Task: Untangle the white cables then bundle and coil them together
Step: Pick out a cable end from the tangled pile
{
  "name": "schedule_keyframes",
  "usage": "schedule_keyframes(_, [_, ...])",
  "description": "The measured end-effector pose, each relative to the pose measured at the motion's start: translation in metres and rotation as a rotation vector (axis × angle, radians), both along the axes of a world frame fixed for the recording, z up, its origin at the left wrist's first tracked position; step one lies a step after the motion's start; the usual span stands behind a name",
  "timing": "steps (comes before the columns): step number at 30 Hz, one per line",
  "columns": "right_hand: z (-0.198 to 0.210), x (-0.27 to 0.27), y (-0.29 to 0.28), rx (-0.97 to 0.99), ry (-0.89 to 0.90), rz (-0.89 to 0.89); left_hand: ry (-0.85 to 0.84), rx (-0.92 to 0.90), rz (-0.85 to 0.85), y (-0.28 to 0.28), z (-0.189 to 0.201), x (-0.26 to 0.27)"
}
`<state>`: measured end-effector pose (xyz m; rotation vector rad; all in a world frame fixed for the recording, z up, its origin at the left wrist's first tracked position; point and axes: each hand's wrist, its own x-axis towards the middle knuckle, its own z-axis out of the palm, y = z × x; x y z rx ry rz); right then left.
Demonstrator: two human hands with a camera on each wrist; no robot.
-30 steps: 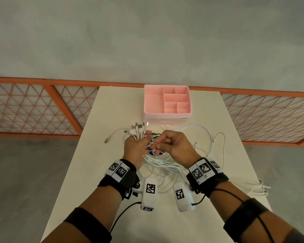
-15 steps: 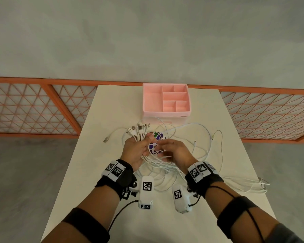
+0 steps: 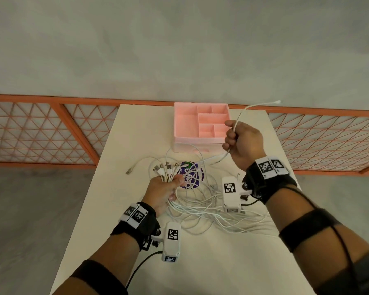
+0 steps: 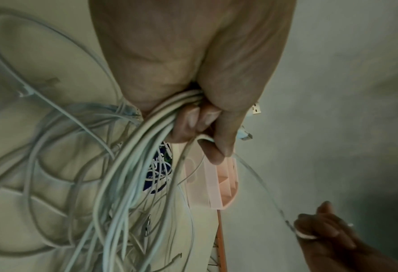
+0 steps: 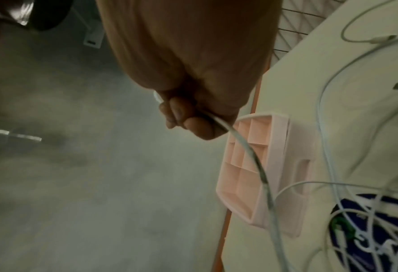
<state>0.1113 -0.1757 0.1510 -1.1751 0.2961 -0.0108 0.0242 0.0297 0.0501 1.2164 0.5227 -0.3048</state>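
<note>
Item: left hand (image 3: 162, 189), near side of the pink organiser (image 3: 200, 126), fingers clamped round the gathered white cables (image 3: 166, 170); slack heaped beside it. Right hand (image 3: 242, 143), fisted on one single cable (image 3: 241, 112) raised beside the organiser. I'd draw it out slowly, keeping the bunch pinned.

This looks like a bare test or recording room, not a home. A plain pale table (image 3: 200, 262) stands on a grey concrete floor (image 3: 179, 50), beside a low orange metal railing (image 3: 41, 133) with a diamond lattice. Both forearms wear black straps with small white camera boxes (image 3: 171, 241) bearing printed square code tags.
</note>
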Motion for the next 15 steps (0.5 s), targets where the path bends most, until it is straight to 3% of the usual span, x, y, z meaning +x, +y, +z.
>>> schedule_keyframes(7, [-0.037, -0.018, -0.001, -0.348, 0.009, -0.003, -0.024, -0.010, 0.033, 0.000, 0.004, 0.001])
schedule_keyframes(15, [-0.082, -0.058, 0.027, -0.737, -0.061, 0.436, -0.170, 0.063, 0.041, -0.023, 0.023, 0.014])
